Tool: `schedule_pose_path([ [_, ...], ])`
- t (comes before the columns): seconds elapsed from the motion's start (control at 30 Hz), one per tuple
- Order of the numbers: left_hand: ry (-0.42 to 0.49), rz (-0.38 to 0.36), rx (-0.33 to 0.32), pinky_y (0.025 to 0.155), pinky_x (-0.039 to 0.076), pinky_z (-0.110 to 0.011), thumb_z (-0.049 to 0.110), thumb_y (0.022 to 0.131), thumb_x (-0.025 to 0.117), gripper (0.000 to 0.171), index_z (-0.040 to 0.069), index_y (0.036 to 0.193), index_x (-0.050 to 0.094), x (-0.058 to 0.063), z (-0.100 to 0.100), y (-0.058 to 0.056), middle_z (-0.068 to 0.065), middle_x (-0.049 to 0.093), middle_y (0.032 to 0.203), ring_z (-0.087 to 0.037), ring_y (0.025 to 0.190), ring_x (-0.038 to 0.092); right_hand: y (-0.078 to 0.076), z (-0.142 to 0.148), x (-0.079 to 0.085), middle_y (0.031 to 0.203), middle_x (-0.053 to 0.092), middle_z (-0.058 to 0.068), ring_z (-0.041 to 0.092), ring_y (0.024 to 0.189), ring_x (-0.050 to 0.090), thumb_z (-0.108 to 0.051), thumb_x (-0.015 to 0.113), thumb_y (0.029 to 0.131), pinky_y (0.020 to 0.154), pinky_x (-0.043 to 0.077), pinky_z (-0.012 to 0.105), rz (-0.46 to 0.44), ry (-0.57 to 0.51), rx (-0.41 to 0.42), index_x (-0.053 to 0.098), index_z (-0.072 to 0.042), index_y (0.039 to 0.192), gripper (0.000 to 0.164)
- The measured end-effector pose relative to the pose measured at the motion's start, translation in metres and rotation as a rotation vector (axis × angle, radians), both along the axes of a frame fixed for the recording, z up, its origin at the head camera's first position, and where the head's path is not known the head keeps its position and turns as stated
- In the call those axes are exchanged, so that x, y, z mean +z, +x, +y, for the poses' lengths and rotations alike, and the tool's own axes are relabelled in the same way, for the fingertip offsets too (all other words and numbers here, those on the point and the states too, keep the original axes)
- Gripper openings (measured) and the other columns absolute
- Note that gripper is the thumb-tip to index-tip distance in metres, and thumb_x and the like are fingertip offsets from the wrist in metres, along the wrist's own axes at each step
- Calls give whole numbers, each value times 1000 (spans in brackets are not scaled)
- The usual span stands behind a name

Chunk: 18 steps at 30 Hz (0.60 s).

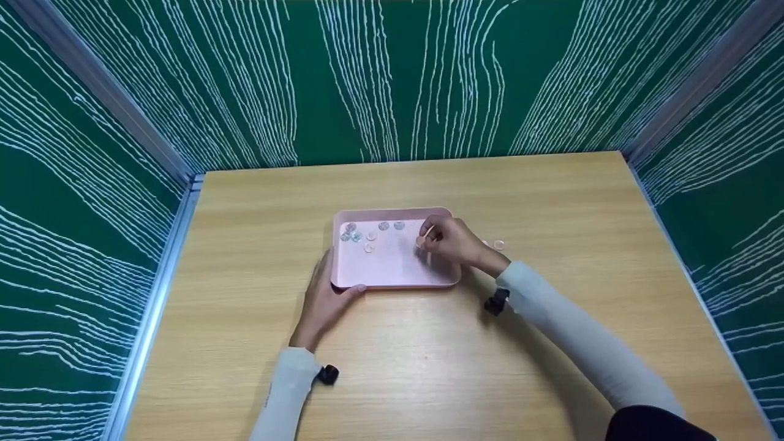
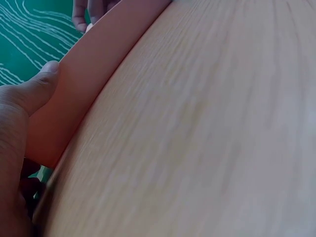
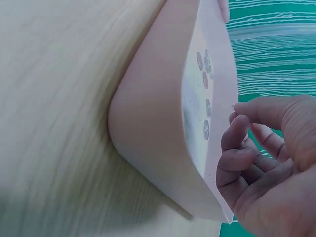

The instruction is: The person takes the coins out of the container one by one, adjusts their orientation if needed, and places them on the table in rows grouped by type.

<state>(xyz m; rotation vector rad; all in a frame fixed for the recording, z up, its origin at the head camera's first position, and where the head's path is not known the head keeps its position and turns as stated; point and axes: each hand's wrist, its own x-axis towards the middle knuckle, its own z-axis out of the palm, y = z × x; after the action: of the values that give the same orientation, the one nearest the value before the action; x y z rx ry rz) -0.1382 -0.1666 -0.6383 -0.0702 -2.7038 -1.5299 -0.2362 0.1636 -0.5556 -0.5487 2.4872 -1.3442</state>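
A shallow pink tray (image 1: 380, 285) lies on the table with several small, shiny round discs (image 1: 383, 226) in its left and back parts. My left hand (image 1: 321, 300) grips the tray's front left corner, its thumb against the front wall and its fingers along the left side. Over the right part of the tray, my right hand (image 1: 452, 240) pinches a small round disc (image 1: 420, 242) between thumb and fingertips. In the right wrist view, the curled fingers of that right hand (image 3: 266, 158) hide most of the held disc.
Just right of the tray, a pale disc (image 1: 498, 245) lies on the wooden table (image 1: 392, 367), with another partly hidden by my right wrist. Green walls (image 1: 404, 79) with white wavy lines enclose the table at the back and sides.
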Motion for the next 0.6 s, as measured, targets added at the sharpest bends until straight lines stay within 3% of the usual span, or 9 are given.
schedule_pose_path([
  [0.3,3,20,-14,135,19,-57,50,90,91,116,16,177,24,0,1,-1,-13,28,181,-39,168,19,10,20,6,94,72,15,21,82,65,11,70,95,65,54,22,-24,-67,-43,71,4,112,19],
  [0.6,6,47,-20,132,26,-57,52,89,91,117,14,177,25,0,-1,1,-13,29,180,-36,165,27,21,51,-2,98,72,21,21,83,64,13,71,95,69,57,20,-40,-135,-124,71,8,115,21],
])
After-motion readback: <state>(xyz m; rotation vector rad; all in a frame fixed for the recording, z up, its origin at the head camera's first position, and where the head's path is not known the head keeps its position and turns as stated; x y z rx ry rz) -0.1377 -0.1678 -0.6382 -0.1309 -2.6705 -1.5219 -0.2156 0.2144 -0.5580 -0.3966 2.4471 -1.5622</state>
